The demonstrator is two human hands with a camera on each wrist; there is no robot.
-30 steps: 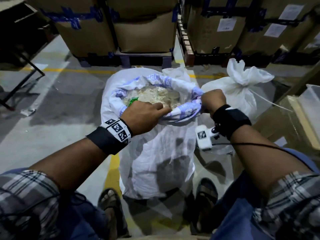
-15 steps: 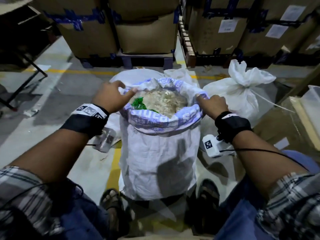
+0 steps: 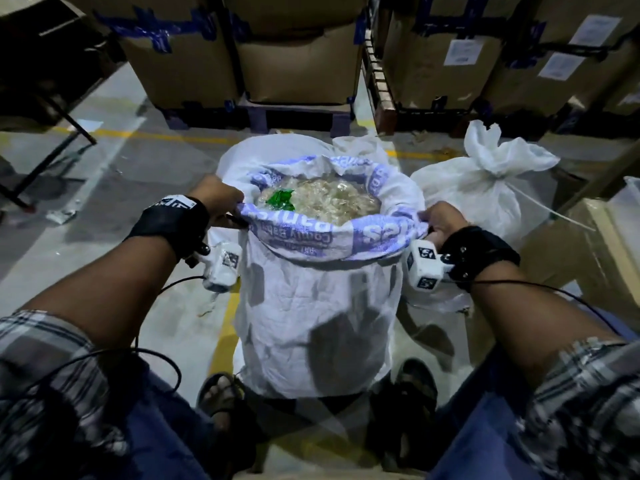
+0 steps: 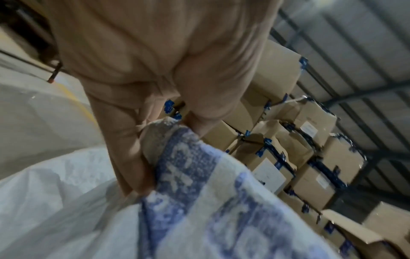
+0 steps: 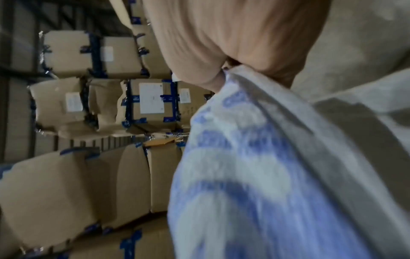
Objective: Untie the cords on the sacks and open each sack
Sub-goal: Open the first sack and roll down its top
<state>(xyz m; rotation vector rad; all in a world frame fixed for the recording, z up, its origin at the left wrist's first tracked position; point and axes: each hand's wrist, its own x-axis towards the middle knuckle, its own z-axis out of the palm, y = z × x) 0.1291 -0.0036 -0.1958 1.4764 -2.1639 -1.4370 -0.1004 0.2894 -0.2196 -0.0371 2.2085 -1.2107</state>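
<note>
Between the person's sandalled feet, on the concrete floor (image 3: 114, 188), stands the open sack (image 3: 311, 327), upright, its white woven top rolled outward into a cuff printed with blue lettering. Inside the open sack lies pale crumpled material with a green scrap (image 3: 281, 199) near its left edge. At the left side of the open sack's cuff the left hand (image 3: 216, 202) grips the rolled rim; the left wrist view shows the fingers (image 4: 124, 157) curled round a bunched fold of the blue-printed fabric. At the right side of the cuff the right hand (image 3: 441, 221) holds the rim as well, and the right wrist view shows the cloth pinched under its curled fingers (image 5: 199, 77). Just to the right of the open sack, and a little behind it, sits a tied sack (image 3: 485, 192), white, its neck gathered shut, with a thin cord (image 3: 550, 209) trailing from the knot away from the open sack. Behind the open sack another white sack (image 3: 273, 147) shows over its rim; how its top stands cannot be told. Farther behind, stacked cardboard boxes (image 3: 298, 60) with blue tape rest on pallets, some bearing white labels
</note>
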